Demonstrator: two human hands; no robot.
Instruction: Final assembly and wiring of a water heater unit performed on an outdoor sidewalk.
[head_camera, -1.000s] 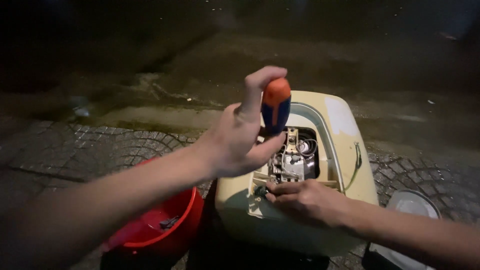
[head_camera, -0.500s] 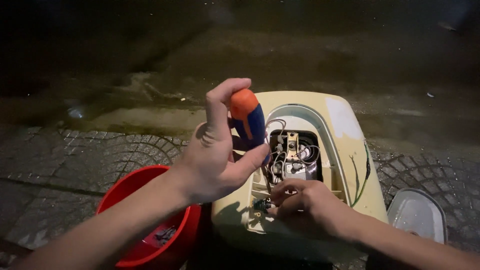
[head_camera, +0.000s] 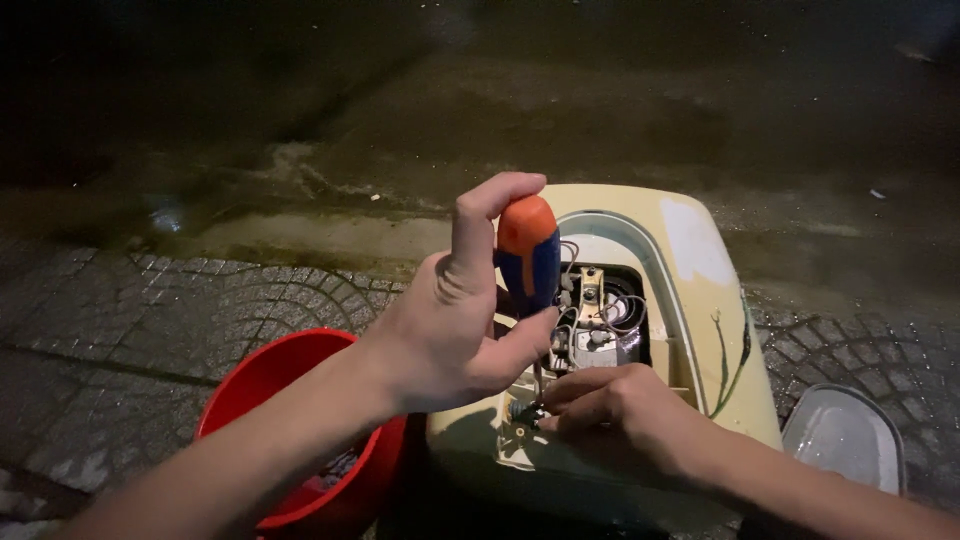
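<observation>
Currently, head view: left hand (head_camera: 450, 330) fingers (head_camera: 480, 215) clenched around the orange-and-blue screwdriver (head_camera: 528, 255), held upright, its tip down just beside the right hand's fingertips. Right hand (head_camera: 625, 415) fingers (head_camera: 570, 385) pinched on a small part at the cream appliance housing (head_camera: 700, 300), below its exposed wiring (head_camera: 595, 315). Red bucket (head_camera: 275, 375) sits left of the left-hand fingers; clear lid (head_camera: 845, 435) right of the right hand.
</observation>
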